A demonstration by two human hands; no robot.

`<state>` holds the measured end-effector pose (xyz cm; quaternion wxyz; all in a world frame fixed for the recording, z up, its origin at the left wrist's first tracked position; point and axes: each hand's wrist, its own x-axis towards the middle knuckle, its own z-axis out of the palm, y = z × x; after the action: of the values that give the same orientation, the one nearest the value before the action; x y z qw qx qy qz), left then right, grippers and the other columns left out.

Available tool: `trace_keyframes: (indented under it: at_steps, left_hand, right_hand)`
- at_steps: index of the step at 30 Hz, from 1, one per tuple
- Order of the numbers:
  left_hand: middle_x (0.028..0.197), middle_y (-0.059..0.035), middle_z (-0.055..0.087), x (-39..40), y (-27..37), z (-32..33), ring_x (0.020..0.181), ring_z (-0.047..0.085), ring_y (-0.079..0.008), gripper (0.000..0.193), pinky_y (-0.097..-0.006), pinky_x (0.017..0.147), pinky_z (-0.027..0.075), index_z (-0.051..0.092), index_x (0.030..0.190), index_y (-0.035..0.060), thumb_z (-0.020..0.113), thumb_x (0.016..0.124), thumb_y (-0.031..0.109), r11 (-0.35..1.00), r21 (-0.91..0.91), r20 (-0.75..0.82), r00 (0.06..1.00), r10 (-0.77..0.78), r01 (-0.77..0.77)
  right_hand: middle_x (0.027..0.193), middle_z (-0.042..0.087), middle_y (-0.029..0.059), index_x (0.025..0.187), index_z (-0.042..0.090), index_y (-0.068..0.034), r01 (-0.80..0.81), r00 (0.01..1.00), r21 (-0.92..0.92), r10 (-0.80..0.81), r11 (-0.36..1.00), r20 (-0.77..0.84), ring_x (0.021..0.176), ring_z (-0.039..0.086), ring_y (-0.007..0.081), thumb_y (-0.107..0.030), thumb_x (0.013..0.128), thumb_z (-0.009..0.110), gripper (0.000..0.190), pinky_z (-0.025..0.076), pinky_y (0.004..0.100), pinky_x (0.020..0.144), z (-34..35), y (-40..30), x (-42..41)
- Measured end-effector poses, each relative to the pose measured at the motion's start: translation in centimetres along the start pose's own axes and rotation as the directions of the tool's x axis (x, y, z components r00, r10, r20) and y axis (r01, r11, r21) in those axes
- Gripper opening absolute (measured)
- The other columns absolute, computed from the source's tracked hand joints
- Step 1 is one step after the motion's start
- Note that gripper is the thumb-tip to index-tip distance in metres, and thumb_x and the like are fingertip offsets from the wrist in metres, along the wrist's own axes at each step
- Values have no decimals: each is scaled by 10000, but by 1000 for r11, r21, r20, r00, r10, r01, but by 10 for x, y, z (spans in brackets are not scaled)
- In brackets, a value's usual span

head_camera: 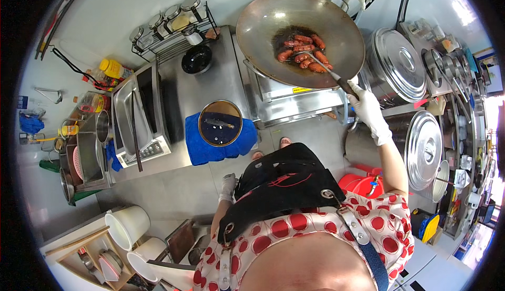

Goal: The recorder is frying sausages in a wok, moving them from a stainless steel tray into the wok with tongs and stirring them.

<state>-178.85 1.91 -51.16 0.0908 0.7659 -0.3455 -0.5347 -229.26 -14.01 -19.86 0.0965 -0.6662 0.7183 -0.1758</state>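
Note:
My right hand (367, 109), in a white glove, grips the dark handle of a long metal cooking utensil (322, 64). Its working end is down among several browned sausages (303, 48) in a large steel wok (260, 27). Dark liquid surrounds the sausages at the bottom of the wok. My left hand (228, 185), also gloved, hangs low beside the black apron (284, 180). Its fingers are partly hidden by the apron, and nothing can be made out in them.
A blue cloth (197, 145) lies on the steel counter (221, 82) under a round tinted dish or lid (232, 111). Behind sits a black bowl (197, 59) near a jar rack (173, 38). Chopsticks (135, 133) cross a steel tray (126, 105). Lidded pots (398, 60) stand at right.

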Motion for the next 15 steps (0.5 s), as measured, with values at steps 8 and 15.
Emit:
trace_keyframes:
  at_steps: [8,15]
  left_hand:
    - [819,-200,651,18,-55,-5,719,605,-351,267,-432,698,466,621,891,0,505,821,231,945,215,48,969,242,-246]
    - [825,-206,667,14,-60,-3,785,636,-317,354,-434,709,461,666,778,4,460,815,289,988,157,-20,1000,16,-13]
  right_hand:
    - [848,646,216,1227,570,-69,19,994,138,-3,990,-111,766,642,361,-243,847,603,419,496,415,700,58,-34,73]
    - [702,591,119,1263,544,-150,79,943,-349,-184,934,-278,607,629,280,-270,852,594,431,498,393,546,53,-2,88]
